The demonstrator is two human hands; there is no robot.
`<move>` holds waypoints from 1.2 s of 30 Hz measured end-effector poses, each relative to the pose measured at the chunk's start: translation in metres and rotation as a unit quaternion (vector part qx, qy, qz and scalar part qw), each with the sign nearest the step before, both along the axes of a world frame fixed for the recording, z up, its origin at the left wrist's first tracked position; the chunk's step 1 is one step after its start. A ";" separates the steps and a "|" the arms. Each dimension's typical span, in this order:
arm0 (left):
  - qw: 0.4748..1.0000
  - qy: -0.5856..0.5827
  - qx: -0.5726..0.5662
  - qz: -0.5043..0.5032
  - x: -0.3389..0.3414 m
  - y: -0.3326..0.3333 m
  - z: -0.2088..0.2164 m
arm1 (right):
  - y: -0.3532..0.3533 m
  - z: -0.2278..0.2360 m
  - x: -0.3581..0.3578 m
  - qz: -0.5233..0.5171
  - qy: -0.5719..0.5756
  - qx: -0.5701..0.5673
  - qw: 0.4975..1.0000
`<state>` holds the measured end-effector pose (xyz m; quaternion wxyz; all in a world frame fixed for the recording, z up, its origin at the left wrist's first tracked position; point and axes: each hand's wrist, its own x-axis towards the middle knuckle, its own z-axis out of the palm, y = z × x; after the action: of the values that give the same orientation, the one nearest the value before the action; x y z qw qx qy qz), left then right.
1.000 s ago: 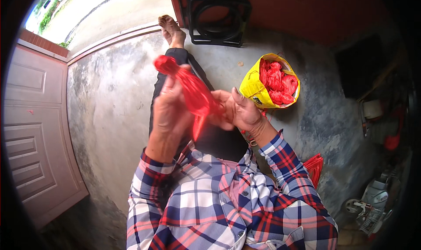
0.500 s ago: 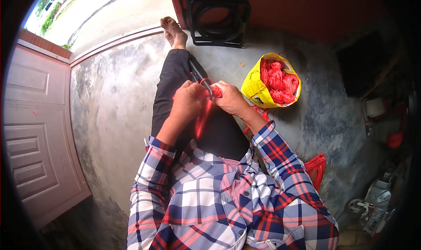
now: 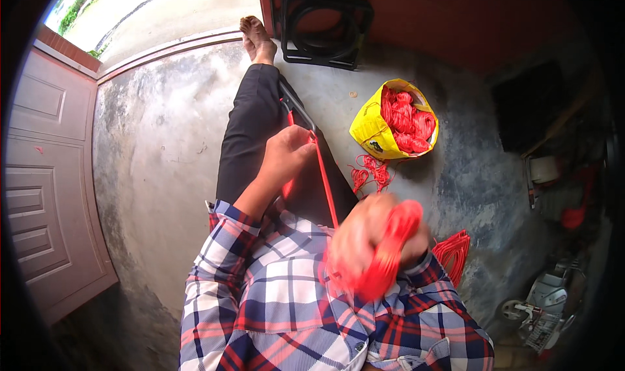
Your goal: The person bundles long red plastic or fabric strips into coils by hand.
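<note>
A black metal bar (image 3: pixel 298 109) with a bent end lies along my dark-trousered leg, and red cord runs over it. My left hand (image 3: pixel 285 153) is closed on the red cord beside the bar's near end. From there a taut length of cord (image 3: pixel 326 187) slants down toward my chest. Close to my shirt, my right hand (image 3: pixel 357 231) is wrapped round a bundle of red cord (image 3: pixel 384 260); both are smeared by motion, so the single fingers are hard to make out.
A yellow bag (image 3: pixel 374 127) full of red cord hanks stands at the right. Loose red cord (image 3: pixel 372 172) lies near it, and a folded red bundle (image 3: pixel 452 255) is by my right elbow. A black metal frame (image 3: pixel 319 29) leans on the far wall; a grey scooter-like object (image 3: pixel 543 299) is lower right.
My right hand has pulled back from the bar toward my chest with the cord bundle, drawing the cord taut. My left hand stays by the bar, slightly lower.
</note>
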<state>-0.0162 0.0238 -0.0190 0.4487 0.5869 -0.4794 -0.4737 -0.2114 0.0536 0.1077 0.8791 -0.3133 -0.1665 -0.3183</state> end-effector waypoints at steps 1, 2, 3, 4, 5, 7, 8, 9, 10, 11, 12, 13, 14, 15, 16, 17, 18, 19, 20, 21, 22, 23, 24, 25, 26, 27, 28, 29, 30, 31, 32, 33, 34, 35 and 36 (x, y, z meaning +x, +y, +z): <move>1.000 0.001 0.000 -0.002 -0.001 -0.001 -0.002 | 0.008 0.017 0.000 0.062 0.074 -0.008 0.995; 1.000 0.004 -0.004 0.000 -0.002 -0.001 -0.004 | 0.014 0.024 0.000 0.113 0.145 -0.043 0.982; 1.000 0.005 -0.008 0.001 -0.003 -0.002 -0.005 | 0.017 0.031 0.004 0.060 0.211 -0.136 0.966; 1.000 0.004 -0.008 -0.001 -0.003 -0.003 -0.006 | 0.019 0.037 0.010 0.006 0.274 -0.226 0.935; 1.000 -0.013 -0.004 -0.001 -0.003 -0.004 -0.006 | 0.019 0.040 0.015 0.004 0.272 -0.226 0.935; 1.000 -0.028 0.000 -0.003 -0.007 -0.003 -0.004 | 0.017 0.046 0.020 0.090 0.255 -0.175 0.947; 0.999 -0.045 0.004 0.005 -0.009 -0.001 -0.003 | 0.019 0.045 0.019 0.089 0.255 -0.174 0.947; 0.998 -0.062 0.004 0.016 -0.010 -0.002 0.001 | 0.017 0.042 0.019 0.076 0.221 -0.145 0.961; 0.998 -0.062 0.003 0.018 -0.011 -0.001 0.006 | 0.016 0.038 0.018 0.063 0.187 -0.116 0.973; 0.984 -0.151 -0.078 0.053 -0.011 0.001 0.011 | 0.017 0.035 0.018 0.180 0.057 0.046 0.981; 0.955 -0.236 -0.156 0.085 -0.012 0.000 0.019 | 0.019 0.029 0.022 0.137 -0.079 0.059 0.986; 0.954 -0.220 -0.183 0.090 -0.011 0.001 0.029 | 0.007 0.028 0.017 0.104 -0.082 0.009 0.991; 0.955 -0.217 -0.181 0.093 -0.010 0.000 0.041 | -0.007 0.030 0.006 0.071 -0.084 -0.041 0.993; 0.992 -0.012 -0.094 0.084 -0.014 -0.007 0.052 | -0.009 0.040 -0.010 -0.047 0.050 -0.019 0.997; 0.979 0.183 -0.003 0.092 -0.008 -0.007 0.060 | -0.012 0.046 -0.020 -0.143 0.175 0.004 0.974; 0.963 0.253 0.017 0.094 0.003 -0.006 0.064 | -0.033 0.032 -0.030 -0.230 0.331 -0.184 0.897; 0.956 0.267 0.048 0.114 0.009 -0.013 0.058 | -0.061 0.014 -0.034 -0.307 0.464 -0.359 0.749; 0.959 0.242 0.088 0.116 0.015 -0.019 0.049 | -0.078 0.000 -0.026 -0.329 0.515 -0.435 0.662; 0.961 0.214 0.128 0.118 0.019 -0.023 0.039 | -0.091 -0.017 -0.014 -0.345 0.555 -0.503 0.565; 0.953 0.227 0.174 0.098 0.018 -0.026 0.028 | -0.102 -0.048 -0.006 -0.365 0.556 -0.530 0.526; 0.943 0.238 0.221 0.080 0.019 -0.028 0.018 | -0.108 -0.078 0.003 -0.384 0.553 -0.556 0.487; 0.938 0.254 0.232 0.031 0.018 -0.027 0.014 | -0.109 -0.091 0.014 -0.386 0.555 -0.554 0.486; 0.939 0.253 0.233 0.029 0.015 -0.030 0.007 | -0.109 -0.102 0.026 -0.363 0.575 -0.459 0.571; 0.962 0.177 0.196 0.062 0.014 -0.031 0.001 | -0.108 -0.107 0.035 -0.331 0.583 -0.358 0.650; 0.978 0.099 0.158 0.093 0.014 -0.032 -0.005 | -0.106 -0.110 0.038 -0.330 0.581 -0.358 0.653; 0.984 0.014 0.126 0.124 0.022 -0.037 -0.010 | -0.105 -0.112 0.040 -0.370 0.554 -0.314 0.677; 0.987 0.011 0.086 0.138 0.023 -0.035 0.009 | -0.101 -0.106 0.041 -0.409 0.526 -0.266 0.697; 0.986 0.049 0.068 0.142 0.024 -0.036 0.018 | -0.100 -0.097 0.035 -0.430 0.527 -0.281 0.677; 0.984 0.085 0.051 0.148 0.025 -0.033 0.031 | -0.098 -0.088 0.038 -0.430 0.526 -0.278 0.679; 0.974 0.158 0.081 0.138 0.015 -0.030 0.060 | -0.095 -0.082 0.041 -0.456 0.496 -0.355 0.648; 0.975 0.157 0.085 0.135 0.012 -0.029 0.060 | -0.094 -0.081 0.040 -0.478 0.463 -0.430 0.610; 0.981 0.182 0.039 0.058 0.011 -0.028 0.061 | -0.097 -0.081 0.043 -0.481 0.452 -0.460 0.594; 0.978 0.206 -0.007 -0.019 0.009 -0.028 0.064 | -0.097 -0.079 0.040 -0.481 0.452 -0.460 0.594; 0.925 0.360 0.113 0.032 0.008 -0.030 0.068 | -0.098 -0.075 0.032 -0.461 0.442 -0.268 0.722; 0.925 0.361 0.113 0.032 0.006 -0.031 0.073 | -0.098 -0.068 0.026 -0.415 0.408 -0.063 0.811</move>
<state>-0.0105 -0.0075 0.0543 0.5368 0.4379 -0.2097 -0.6900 -0.1853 -0.0447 0.0400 0.6288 -0.5080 0.3336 -0.4851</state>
